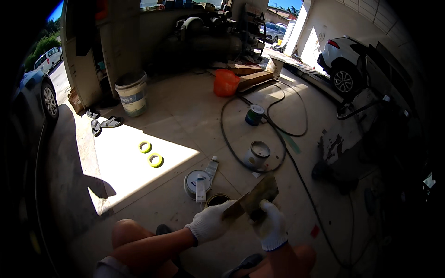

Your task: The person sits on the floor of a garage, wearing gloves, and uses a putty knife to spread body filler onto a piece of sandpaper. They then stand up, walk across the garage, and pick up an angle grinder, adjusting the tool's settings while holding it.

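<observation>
My left hand (211,223), in a white knit glove, grips a flat putty knife (233,210). My right hand (271,228), gloved too, has its thumb pressed on a wider, dark-stained scraper blade (265,191). The two blades meet or overlap in front of my knees; whether they touch is hard to tell. Just beyond my left hand is an open tin (218,200), partly covered by the glove. Next to it stands a lidded can (189,189) with a white tube (200,186) lying across it. A second tube (212,167) rests behind that can.
Two yellow-green tape rolls (155,160) lie in the sunlit patch. A grey-white can (251,160), a dark green can (253,118) and a looping black hose (224,134) are ahead. Farther back stand a large bucket (134,105) and an orange bag (225,83). Cars flank both sides.
</observation>
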A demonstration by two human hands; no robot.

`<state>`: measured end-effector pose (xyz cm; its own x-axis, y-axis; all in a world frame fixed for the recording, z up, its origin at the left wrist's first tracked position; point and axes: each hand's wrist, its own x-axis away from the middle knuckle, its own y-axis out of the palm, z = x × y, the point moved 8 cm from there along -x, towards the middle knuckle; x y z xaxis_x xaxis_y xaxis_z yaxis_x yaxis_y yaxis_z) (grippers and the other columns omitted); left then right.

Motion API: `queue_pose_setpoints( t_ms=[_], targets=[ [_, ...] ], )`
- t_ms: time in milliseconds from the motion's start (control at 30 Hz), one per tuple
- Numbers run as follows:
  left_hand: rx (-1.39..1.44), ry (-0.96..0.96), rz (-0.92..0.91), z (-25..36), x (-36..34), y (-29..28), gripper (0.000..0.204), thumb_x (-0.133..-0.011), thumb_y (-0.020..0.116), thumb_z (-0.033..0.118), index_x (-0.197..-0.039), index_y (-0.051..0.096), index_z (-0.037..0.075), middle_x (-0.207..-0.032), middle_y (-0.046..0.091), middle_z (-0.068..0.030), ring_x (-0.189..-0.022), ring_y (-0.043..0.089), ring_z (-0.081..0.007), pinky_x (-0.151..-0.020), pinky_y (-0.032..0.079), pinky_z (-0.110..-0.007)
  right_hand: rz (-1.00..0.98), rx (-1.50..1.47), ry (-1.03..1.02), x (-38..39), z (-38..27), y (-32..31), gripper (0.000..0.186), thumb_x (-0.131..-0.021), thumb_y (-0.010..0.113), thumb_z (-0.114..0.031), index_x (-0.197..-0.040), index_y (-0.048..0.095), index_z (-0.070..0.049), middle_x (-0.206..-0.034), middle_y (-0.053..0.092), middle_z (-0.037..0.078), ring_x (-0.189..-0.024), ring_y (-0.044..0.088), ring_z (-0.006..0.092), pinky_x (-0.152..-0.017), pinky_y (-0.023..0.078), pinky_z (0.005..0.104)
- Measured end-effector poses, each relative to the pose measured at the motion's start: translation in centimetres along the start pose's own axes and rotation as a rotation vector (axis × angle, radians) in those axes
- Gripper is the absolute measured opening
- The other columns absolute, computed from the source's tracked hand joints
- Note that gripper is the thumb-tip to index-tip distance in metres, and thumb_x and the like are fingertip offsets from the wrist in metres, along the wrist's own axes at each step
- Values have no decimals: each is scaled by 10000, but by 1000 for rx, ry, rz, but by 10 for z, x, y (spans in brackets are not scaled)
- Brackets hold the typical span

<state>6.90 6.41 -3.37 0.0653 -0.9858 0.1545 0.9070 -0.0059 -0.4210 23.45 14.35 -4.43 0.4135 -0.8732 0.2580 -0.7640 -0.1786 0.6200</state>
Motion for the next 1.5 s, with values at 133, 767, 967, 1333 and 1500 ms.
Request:
queue_pose_setpoints(
  t_ms=[133,767,967,1333,1500],
  targets=[
    [518,-55,75,-6,2,-24,515,-987,705,212,-1439,561,11,-1247,722,-142,-1139,708,-236,-985,570,-389,62,14,-19,3,-10,-5,276,-979,572,-128,-1232,626,-32,-1042,726,108,-838,729,231,-603,576,357],
    [1090,-139,196,-17,19,-5,461,-1041,614,262,-1407,539,-10,-1307,671,-143,-1184,672,-278,-999,572,-439,195,423,-238,9,-14,12,243,-1004,643,-150,-1183,640,14,-982,711,112,-701,706,206,-484,548,326],
    [1312,127,351,11,12,-53,541,-1020,570,300,-1421,492,-53,-1325,641,-208,-1188,674,-359,-981,587,-503,295,43,-109,-10,-15,-34,276,-1059,553,-163,-1278,588,1,-1077,701,139,-872,724,264,-622,598,398],
    [1404,-30,367,-12,2,-42,360,-1010,595,186,-1302,571,-24,-1198,671,-137,-1040,713,-278,-890,612,-393,-399,1597,-908,1,-14,-2,188,-1003,647,-93,-1117,780,-23,-903,740,112,-828,703,319,-769,583,380],
    [417,-57,384,-3,18,-73,395,-1030,584,279,-1352,621,52,-1122,753,-163,-1037,740,-316,-925,584,-425,-25,1371,-330,-23,-1,-11,204,-995,655,-117,-1143,751,-16,-965,743,180,-897,721,379,-745,576,451]
  ],
)
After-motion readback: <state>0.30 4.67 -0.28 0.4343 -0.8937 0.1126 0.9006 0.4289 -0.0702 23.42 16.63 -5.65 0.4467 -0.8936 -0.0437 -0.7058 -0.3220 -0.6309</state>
